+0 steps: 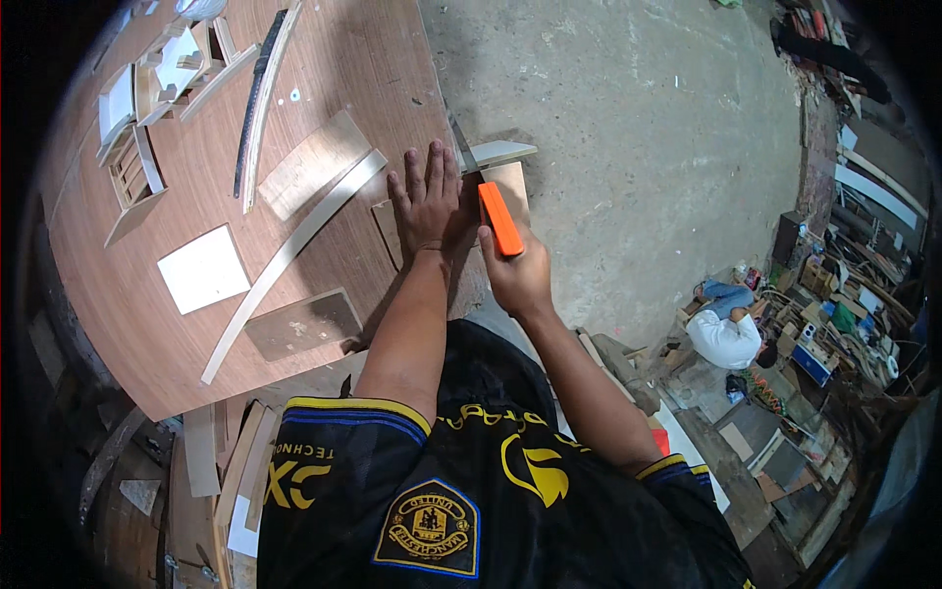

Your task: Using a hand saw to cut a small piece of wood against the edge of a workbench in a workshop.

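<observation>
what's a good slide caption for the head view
Left hand flat on a thin wood panel at the table edge, right hand sawing with an orange-handled saw.

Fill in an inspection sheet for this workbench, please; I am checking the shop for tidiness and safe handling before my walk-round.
Surface: brown plywood bench top, dusty, with its edge by the person's hands.
Job's things: handsaw with orange handle gripped by the right hand; the left hand presses flat on a small thin wood panel at the bench edge.
Clutter: long curved wood strip, white square sheet, grey rectangular plate, dark curved bar, small wooden frame pieces; offcuts below the bench.
Grippers: both hands bare, no gloves.
Cables: nothing seen.
Surroundings: concrete floor; a person in white crouches among piled scrap at right.
</observation>
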`<state>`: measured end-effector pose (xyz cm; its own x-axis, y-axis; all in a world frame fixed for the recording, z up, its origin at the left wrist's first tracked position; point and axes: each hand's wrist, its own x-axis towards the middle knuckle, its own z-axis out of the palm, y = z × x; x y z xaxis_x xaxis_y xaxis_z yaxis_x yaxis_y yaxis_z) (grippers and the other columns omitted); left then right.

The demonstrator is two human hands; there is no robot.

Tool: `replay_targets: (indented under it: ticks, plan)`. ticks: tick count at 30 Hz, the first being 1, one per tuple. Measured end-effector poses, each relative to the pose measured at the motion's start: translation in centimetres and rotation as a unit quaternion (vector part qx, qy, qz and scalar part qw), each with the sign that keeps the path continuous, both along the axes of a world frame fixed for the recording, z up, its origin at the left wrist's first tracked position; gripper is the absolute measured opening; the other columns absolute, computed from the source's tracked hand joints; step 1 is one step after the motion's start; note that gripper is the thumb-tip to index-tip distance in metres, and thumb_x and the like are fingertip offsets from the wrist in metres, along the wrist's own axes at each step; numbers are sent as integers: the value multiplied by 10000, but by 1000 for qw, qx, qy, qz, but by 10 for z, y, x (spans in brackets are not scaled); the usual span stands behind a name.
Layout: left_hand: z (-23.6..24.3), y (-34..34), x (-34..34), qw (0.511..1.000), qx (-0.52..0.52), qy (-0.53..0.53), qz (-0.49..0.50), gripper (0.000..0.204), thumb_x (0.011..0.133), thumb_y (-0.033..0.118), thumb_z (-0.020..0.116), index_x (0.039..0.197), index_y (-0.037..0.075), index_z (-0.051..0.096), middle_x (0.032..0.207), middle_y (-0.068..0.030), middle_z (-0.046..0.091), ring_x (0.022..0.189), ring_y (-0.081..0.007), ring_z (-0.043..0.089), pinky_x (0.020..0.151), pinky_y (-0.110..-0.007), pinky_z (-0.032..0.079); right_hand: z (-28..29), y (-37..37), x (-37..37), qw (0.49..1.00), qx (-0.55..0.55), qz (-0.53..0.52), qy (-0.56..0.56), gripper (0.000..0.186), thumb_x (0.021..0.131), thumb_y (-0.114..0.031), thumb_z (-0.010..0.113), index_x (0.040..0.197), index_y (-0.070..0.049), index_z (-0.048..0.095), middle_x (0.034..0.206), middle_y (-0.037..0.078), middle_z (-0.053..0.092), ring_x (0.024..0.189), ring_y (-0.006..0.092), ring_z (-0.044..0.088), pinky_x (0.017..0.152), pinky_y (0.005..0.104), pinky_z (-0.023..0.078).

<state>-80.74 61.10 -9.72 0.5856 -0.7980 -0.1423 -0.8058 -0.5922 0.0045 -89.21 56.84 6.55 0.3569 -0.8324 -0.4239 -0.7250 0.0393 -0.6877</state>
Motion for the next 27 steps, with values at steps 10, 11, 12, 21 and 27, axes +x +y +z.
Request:
replay_targets:
  ticks: [10, 11, 12, 21, 27]
  plan:
    - [-10, 0, 1, 997, -65, -42, -7, 567, 962, 448, 438, 1475, 208, 404, 1573, 36, 319, 1469, -317, 231, 1161, -615, 132, -11, 12, -17, 997, -70, 35, -7, 272, 887, -258, 674, 870, 2, 596, 789, 255, 628, 803, 470, 602, 632, 487, 494]
    - [-14, 0, 1, 995, -52, -85, -10, 576, 969, 445, 422, 1497, 222, 359, 1593, 38, 271, 1478, -315, 205, 1160, -604, 129, -10, 18, -19, 997, -67, 25, -21, 273, 889, -259, 674, 869, -2, 588, 779, 251, 626, 793, 463, 605, 617, 480, 493]
    - [-18, 0, 1, 991, -39, -128, -13, 589, 976, 443, 406, 1519, 235, 313, 1613, 39, 223, 1487, -313, 179, 1159, -593, 126, -12, 23, -22, 996, -77, 20, -38, 265, 887, -246, 682, 859, -7, 571, 754, 235, 622, 764, 450, 614, 592, 460, 493]
    - [-19, 3, -1, 999, -27, -40, -15, 591, 975, 271, 416, 1544, 233, 258, 1631, 50, 155, 1497, -324, 134, 1156, -601, 171, -32, 50, -55, 988, -106, 19, -111, 205, 865, -179, 707, 854, -22, 575, 706, 182, 615, 669, 385, 649, 571, 410, 507]
    - [-18, 4, 2, 996, -87, -24, -1, 620, 959, 164, 400, 1553, 207, 227, 1637, 44, 116, 1503, -324, 94, 1162, -587, 189, -51, 60, -75, 976, -162, 45, -138, 175, 838, -157, 718, 856, -24, 605, 705, 155, 618, 617, 347, 645, 559, 390, 512]
